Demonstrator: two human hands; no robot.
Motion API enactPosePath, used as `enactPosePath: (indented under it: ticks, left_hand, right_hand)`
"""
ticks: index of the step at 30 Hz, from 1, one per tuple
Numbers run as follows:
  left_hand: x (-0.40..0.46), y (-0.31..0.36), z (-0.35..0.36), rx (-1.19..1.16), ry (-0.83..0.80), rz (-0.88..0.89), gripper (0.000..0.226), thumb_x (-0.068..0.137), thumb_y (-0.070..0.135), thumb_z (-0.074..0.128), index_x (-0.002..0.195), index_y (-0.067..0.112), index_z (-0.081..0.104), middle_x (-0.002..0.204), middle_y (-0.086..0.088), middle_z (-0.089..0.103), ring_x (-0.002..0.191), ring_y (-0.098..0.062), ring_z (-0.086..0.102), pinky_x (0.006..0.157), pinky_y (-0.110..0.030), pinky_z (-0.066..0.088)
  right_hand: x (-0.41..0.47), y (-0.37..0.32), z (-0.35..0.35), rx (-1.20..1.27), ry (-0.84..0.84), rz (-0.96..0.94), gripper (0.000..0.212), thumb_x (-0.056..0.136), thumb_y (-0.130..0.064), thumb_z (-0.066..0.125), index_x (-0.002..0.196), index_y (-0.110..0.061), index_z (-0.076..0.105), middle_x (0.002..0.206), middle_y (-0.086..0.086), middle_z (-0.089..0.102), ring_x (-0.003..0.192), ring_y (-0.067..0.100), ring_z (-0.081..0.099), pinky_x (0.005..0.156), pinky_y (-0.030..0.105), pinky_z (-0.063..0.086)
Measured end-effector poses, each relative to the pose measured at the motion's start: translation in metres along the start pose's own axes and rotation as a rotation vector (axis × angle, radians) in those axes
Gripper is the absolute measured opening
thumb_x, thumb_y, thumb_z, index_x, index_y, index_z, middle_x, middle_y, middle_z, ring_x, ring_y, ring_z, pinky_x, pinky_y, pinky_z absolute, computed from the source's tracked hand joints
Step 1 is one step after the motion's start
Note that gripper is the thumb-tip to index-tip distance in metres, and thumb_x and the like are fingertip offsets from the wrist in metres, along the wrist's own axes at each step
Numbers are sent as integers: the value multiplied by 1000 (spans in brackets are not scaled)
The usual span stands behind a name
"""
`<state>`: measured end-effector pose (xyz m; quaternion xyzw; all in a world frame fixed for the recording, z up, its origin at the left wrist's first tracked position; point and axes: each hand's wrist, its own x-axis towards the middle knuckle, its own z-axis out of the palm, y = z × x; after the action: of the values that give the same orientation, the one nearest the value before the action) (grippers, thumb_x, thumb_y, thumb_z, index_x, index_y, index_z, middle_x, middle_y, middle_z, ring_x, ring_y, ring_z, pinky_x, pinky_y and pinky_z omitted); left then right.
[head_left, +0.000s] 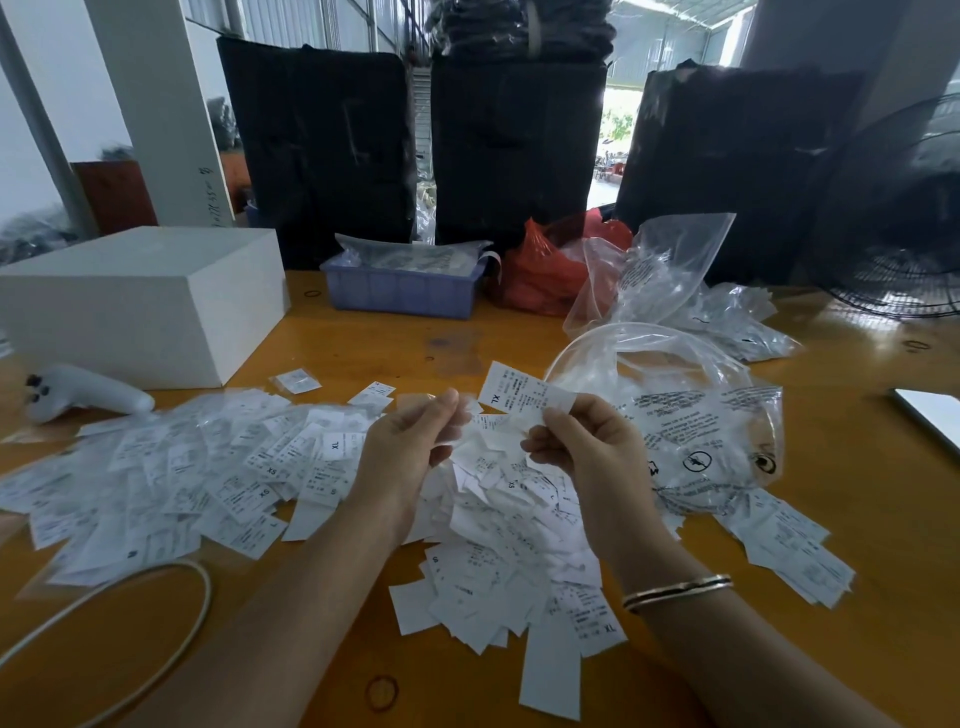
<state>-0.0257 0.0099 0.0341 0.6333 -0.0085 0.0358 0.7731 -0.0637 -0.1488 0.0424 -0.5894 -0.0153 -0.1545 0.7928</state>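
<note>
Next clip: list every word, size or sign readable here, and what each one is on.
"XL": held label, pinched by the right hand.
"XL": bagged label in the left pile.
"XS": second bagged label nearby.
"XL": loose label at the near edge.
Unreadable, too blurred: labels' fine print, clear bag print, pillar handwriting.

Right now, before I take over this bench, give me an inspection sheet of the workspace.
Surface: orange wooden table, glossy, partly covered.
Job's things: XL label raised; loose labels heaped beneath; bagged labels spread left.
Clutter: white box, blue tray, red bag, clear bags, white controller, rubber band.
Hands: left hand pinches a clear sleeve; right hand pinches the XL label.
Cables: white cable looped at near-left edge.
Surroundings: black wrapped bundles behind; fan at right.
</note>
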Motion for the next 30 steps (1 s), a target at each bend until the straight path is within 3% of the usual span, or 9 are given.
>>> enactPosePath:
  ticks: [9,15,22,30]
  left_hand:
    - [8,-7,-4,102,140,54,18,83,41,67,80,23,72,78,8,73,77,-4,65,65,-19,47]
    - [8,-10,-3,243,125,148,15,85,36,67,72,28,66,61,18,68,59,8,61,53,-7,46]
    - [7,-9,-3,199,48,156,11,86,31,67,91,22,69,74,19,72,68,5,66,53,-7,45]
    - [7,-9,-3,111,67,121,6,84,24,70,87,28,70,77,16,72,70,6,65,54,-8,47]
  right_hand:
    - [-5,6,8,-77,-103,111,7,89,2,57,92,-1,62,66,9,68,62,20,67,57,23,55]
    - [-2,6,6,-189,-138,193,10,89,3,55,91,-2,63,62,8,65,56,19,65,54,23,54]
    - [2,9,0,-188,-65,216,11,88,3,56,91,-4,65,59,7,66,56,18,66,53,22,54]
    - [-1,10,5,-209,-124,209,16,89,3,56,89,-11,63,59,6,66,56,18,66,53,21,53]
